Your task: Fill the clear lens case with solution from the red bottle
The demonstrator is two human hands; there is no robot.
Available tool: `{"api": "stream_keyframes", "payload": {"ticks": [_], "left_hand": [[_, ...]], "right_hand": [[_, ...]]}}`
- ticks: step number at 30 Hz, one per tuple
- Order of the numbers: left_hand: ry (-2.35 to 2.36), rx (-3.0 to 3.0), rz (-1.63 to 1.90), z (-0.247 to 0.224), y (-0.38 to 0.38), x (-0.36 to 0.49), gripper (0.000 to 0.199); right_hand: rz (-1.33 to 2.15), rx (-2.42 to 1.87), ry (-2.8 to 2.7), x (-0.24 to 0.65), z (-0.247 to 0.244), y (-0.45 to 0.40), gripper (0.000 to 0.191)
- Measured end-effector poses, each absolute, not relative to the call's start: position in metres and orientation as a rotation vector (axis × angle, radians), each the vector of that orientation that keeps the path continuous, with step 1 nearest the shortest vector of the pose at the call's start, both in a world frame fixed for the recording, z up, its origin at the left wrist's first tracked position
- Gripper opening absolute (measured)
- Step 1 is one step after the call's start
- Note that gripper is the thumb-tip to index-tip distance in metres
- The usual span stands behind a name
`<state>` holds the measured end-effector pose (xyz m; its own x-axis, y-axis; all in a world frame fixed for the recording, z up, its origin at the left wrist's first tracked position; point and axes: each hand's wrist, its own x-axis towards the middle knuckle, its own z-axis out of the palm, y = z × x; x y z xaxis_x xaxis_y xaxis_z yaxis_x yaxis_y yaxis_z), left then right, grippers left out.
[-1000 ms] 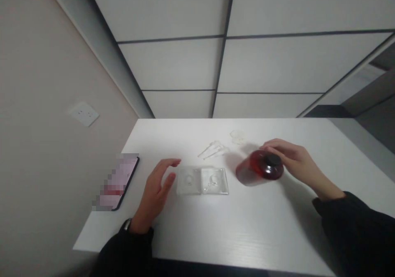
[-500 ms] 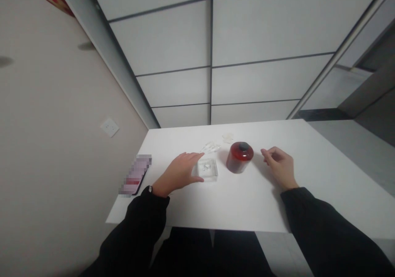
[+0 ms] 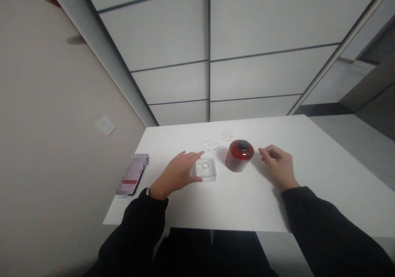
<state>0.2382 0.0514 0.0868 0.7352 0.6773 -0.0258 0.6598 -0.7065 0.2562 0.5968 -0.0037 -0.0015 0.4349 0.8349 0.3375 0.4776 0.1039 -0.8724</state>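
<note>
A small clear square box (image 3: 210, 173) stands on the white table, with a small ring-like shape visible in it. At its left side is my left hand (image 3: 182, 171), thumb and fingers spread apart around the near and far left corners; whether they touch it I cannot tell. To the right of the box stands a dark red, translucent bottle (image 3: 238, 162) with a black cap. My right hand (image 3: 280, 165) is beside the bottle, apart from it, thumb and forefinger pinched together. Anything between those fingertips is too small to make out.
Behind the box lie several clear slender pieces (image 3: 210, 145) and a clear crumpled-looking piece (image 3: 227, 135). A phone (image 3: 133, 175) rests near the left edge of the white table (image 3: 222, 205). A wall with a socket (image 3: 105, 126) borders the left; panelled doors (image 3: 173, 84) stand behind.
The view has shifted slightly. Both hands keep nearly the same places beside the box and the bottle; my right fingertips have moved slightly left, towards the bottle.
</note>
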Motion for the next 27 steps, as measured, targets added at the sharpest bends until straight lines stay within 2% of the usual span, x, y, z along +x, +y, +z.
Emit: {"api": "stream_keyframes", "payload": {"ticks": [7,8,11,13,20,23,27], "left_hand": [[1.051,2.615,0.149,0.089,0.049,0.236,0.088],[1.047,2.617,0.152,0.089,0.049,0.236,0.088],[1.028,2.630,0.170,0.087,0.049,0.235,0.087],[1.026,2.630,0.180,0.086,0.050,0.234,0.086],[0.961,2.658,0.335,0.082,0.038,0.233,0.085],[0.889,2.629,0.525,0.087,0.022,0.237,0.075],[0.700,2.546,0.776,0.109,-0.003,0.250,0.062]], "right_hand": [[0.507,-1.424,-1.333,0.596,-0.007,-0.002,0.046],[0.553,-1.376,-1.376,0.594,-0.009,-0.001,0.052],[0.659,-1.334,-1.510,0.585,-0.013,0.002,0.085],[0.676,-1.379,-1.560,0.577,-0.014,0.004,0.095],[0.641,-1.491,-1.571,0.568,-0.002,-0.003,0.081],[0.563,-1.506,-1.602,0.569,0.004,-0.017,0.073],[0.522,-1.383,-1.770,0.557,0.012,-0.048,0.089]]}}
